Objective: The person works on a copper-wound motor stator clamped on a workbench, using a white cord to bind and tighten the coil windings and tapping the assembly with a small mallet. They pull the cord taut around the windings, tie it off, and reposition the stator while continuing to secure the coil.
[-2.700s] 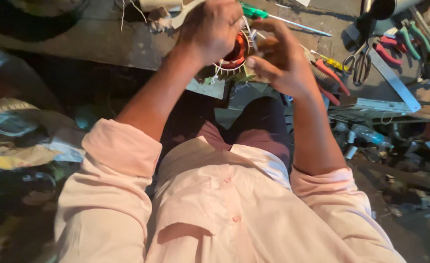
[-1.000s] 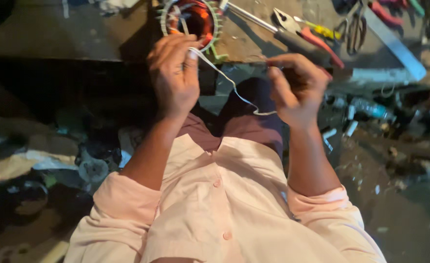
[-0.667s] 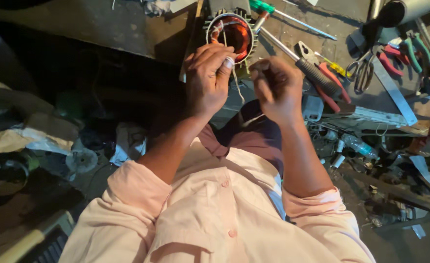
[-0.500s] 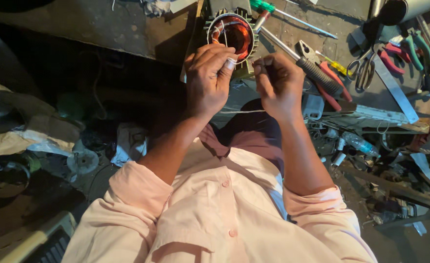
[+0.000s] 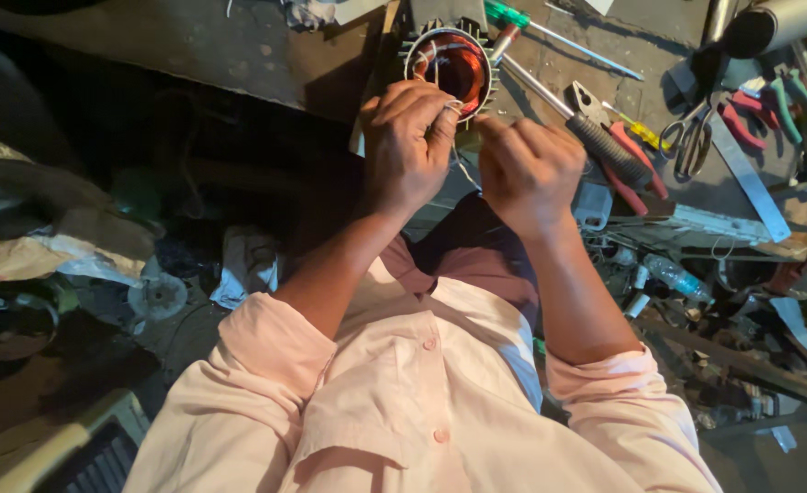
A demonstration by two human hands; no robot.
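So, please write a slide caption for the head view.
Left hand and right hand pinch thin white wire beside a copper-wound stator.

A crumpled yellow-and-white wrapper [image 5: 33, 260] lies at the far left. Above it sits a dark rounded object bearing a pale printed label [image 5: 0, 151].

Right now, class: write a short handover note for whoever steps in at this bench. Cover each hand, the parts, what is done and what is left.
Left hand: pinching a thin white wire just below the round finned stator.
Right hand: closed beside it on the same wire.
Stator: on the bench edge, copper windings inside, white wire ends at its rim.
Pliers, screwdrivers and scissors lie to the right.
Done: windings seated.
Left: loose wire ends, seemingly unfinished.
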